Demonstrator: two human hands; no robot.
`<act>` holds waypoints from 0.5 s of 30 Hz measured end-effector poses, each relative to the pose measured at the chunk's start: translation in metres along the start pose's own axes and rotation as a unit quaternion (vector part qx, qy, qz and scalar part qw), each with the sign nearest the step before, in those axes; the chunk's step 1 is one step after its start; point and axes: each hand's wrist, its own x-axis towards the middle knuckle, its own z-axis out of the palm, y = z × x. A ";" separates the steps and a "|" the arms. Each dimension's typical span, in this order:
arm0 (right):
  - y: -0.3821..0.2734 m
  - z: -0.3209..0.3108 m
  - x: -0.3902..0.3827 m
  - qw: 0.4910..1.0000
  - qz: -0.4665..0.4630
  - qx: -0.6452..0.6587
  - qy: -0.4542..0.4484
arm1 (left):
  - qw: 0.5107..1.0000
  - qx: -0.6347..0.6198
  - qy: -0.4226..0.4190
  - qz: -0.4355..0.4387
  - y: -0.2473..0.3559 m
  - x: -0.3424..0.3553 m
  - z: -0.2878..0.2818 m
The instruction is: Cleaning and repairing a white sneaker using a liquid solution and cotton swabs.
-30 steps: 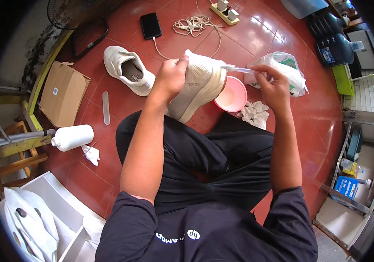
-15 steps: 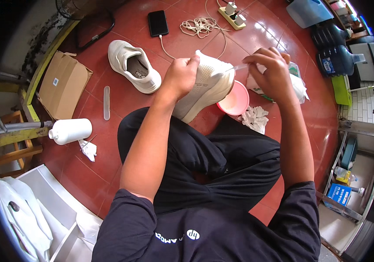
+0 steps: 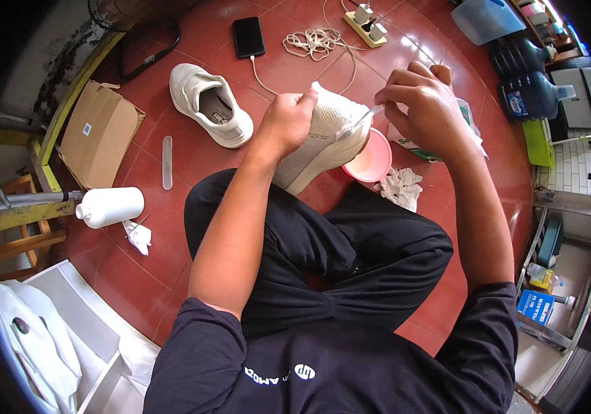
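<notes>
My left hand (image 3: 287,124) is closed on a white shoe (image 3: 309,153), thumb uppermost, and keeps it tilted above my crossed legs with its sole toward the lower right. In my right hand (image 3: 416,96), pinched between the fingers, is a slim pale brush (image 3: 366,119). Its head touches the shoe's side just above the sole, where a whitish smear shows; the bristles are too small to make out. Partly behind the shoe stands a pink bowl (image 3: 386,149) with pale liquid inside. The matching white shoe (image 3: 241,130) rests on the floor to the left.
Crumpled tissue (image 3: 400,188) lies beside the bowl, near a plastic pack (image 3: 399,138). Farther off are a phone (image 3: 249,37), a coiled cable (image 3: 313,43) and a power strip (image 3: 366,31). On the left are a white bottle (image 3: 112,206) and a cardboard box (image 3: 99,134).
My right hand has shifted slightly left and up, and the brush has slid down-left along the shoe's side. The left hand and the shoe stay nearly still.
</notes>
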 end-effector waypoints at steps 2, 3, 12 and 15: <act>0.002 -0.005 0.004 0.999 -0.003 -0.046 0.001 | 1.000 0.007 0.004 0.004 0.004 -0.001 0.001; 0.004 -0.008 0.006 0.999 0.004 -0.045 0.009 | 1.000 0.014 0.010 0.006 0.008 -0.003 0.001; -0.008 -0.005 0.009 0.999 -0.004 -0.039 -0.036 | 1.000 0.011 0.006 0.002 0.005 -0.003 0.001; -0.003 -0.006 0.011 0.998 -0.008 -0.055 -0.022 | 1.000 0.014 0.005 0.017 0.003 0.001 0.001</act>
